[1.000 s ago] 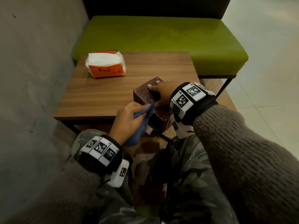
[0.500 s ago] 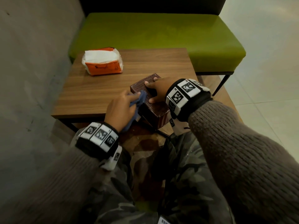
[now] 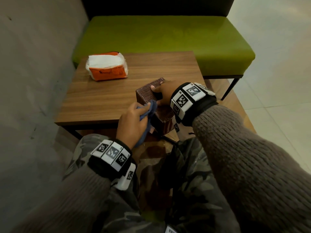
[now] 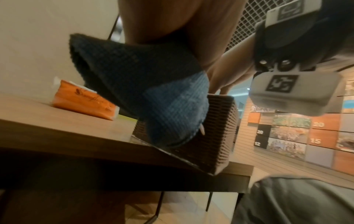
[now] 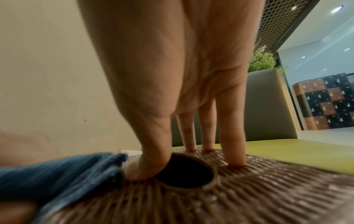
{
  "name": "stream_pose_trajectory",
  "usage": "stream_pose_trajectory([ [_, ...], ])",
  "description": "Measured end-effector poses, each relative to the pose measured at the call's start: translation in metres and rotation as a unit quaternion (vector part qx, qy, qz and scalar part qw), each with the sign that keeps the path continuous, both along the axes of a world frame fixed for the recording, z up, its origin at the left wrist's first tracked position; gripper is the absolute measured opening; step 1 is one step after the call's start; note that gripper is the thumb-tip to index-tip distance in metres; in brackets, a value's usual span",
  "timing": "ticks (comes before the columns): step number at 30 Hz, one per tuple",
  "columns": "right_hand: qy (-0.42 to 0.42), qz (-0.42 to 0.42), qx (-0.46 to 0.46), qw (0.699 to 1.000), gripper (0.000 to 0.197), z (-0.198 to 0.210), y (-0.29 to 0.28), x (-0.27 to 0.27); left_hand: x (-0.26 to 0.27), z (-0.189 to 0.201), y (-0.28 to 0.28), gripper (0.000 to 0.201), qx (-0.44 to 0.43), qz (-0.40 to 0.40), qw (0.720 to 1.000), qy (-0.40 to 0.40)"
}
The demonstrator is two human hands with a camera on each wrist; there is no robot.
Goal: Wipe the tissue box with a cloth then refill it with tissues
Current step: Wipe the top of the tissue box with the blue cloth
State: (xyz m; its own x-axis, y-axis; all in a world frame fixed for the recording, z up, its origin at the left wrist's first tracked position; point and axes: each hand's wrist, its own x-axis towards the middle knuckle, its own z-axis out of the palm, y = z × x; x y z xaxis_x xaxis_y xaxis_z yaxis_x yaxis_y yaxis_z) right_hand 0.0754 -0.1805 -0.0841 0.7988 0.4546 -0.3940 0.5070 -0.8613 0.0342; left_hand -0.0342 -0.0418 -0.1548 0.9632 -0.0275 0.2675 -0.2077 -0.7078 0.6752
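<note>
A brown ribbed tissue box [image 3: 146,93] stands at the near right corner of the wooden table [image 3: 101,98], partly over its edge. My right hand [image 3: 164,93] rests on its top, straight fingers [image 5: 231,136] pressing down around the round opening [image 5: 184,172]. My left hand [image 3: 134,118] grips a bunched blue cloth [image 3: 152,109] and holds it against the box's upper left edge, beside the right thumb. The left wrist view shows the cloth [image 4: 153,94] hanging over the box's side [image 4: 220,128]. An orange pack of white tissues [image 3: 107,68] lies at the table's far left.
A green bench [image 3: 159,37] with a dark backrest stands right behind the table. A grey wall [image 3: 33,64] runs along the left. My camouflage-clad legs [image 3: 168,182] are under the near edge. Tiled floor [image 3: 277,81] opens to the right.
My left hand has slid the cloth from the box's near left side up to its top edge. My right hand has stayed on the top.
</note>
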Motion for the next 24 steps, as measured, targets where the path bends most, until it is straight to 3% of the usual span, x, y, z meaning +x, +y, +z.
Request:
stream_pose_trajectory([
  [5,0.011,-0.017,0.018,1.0,0.073,0.001,-0.003,-0.003,-0.034,0.002,-0.006,0.038,0.034,-0.096,0.995,-0.017],
  [9,-0.014,-0.017,0.029,0.999,0.06,-0.005,-0.002,-0.004,0.001,0.005,0.007,0.038,0.033,-0.005,0.999,0.001],
  [11,-0.014,-0.016,0.029,0.999,0.06,-0.004,-0.001,-0.003,0.001,0.005,0.004,0.039,0.06,0.002,0.998,-0.006],
  [17,0.001,-0.025,0.029,0.999,0.072,0.001,-0.003,-0.005,-0.045,-0.006,-0.004,0.044,0.065,-0.111,0.99,-0.057],
  [24,-0.008,-0.021,0.033,0.999,0.065,0.002,-0.002,-0.008,0.033,0.006,0.018,0.031,0.042,0.045,0.998,0.024],
])
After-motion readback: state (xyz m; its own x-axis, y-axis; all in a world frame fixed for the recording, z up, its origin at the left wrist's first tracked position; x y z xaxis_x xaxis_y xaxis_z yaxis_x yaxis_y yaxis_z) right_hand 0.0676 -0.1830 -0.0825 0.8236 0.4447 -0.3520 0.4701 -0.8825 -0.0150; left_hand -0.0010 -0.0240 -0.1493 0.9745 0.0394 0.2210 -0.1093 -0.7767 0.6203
